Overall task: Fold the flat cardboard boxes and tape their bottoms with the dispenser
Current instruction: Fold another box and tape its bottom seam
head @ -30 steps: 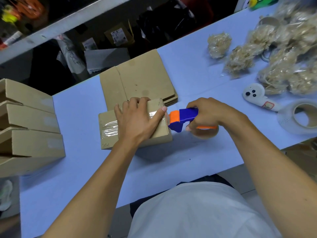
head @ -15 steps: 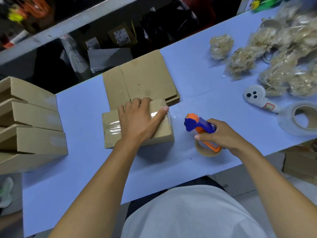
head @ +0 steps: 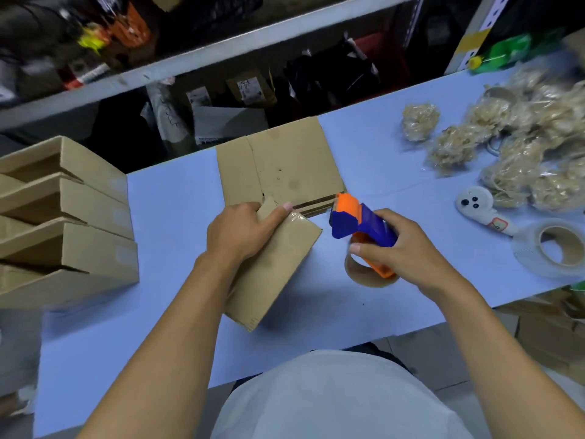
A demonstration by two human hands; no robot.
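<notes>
The fingers (head: pixel 278 213) of the left hand (head: pixel 240 232) are curled over the far end of a folded cardboard box (head: pixel 275 270), and this end is gripped, with the thumb hidden under the hand. The box is held tilted, its near corner low over the table (head: pixel 171 217), and clear tape is seen on its far end, beside the fingertips. The fingers of the right hand (head: pixel 408 248) are closed around the handle of the blue and orange tape dispenser (head: pixel 361 229); the thumb is laid on its near side. The dispenser is held just right of the box, apart from it, and its brown tape roll (head: pixel 364 274) is seen under the hand.

Behind the box, a stack of flat cardboard boxes (head: pixel 285 166) is lying at the far edge of the table. On the left, a pile of folded boxes (head: pixel 72 223) is placed with the openings to the left. On the right, a white tape dispenser (head: pixel 478 204) and a big roll of clear tape (head: pixel 550 248) are lying near the table edge, and bags of pale filling material (head: pixel 519 147) are heaped behind them.

The table is covered with a light blue surface. Behind it, a grey shelf (head: pixel 221 55) with dark bags and parcels is seen.
</notes>
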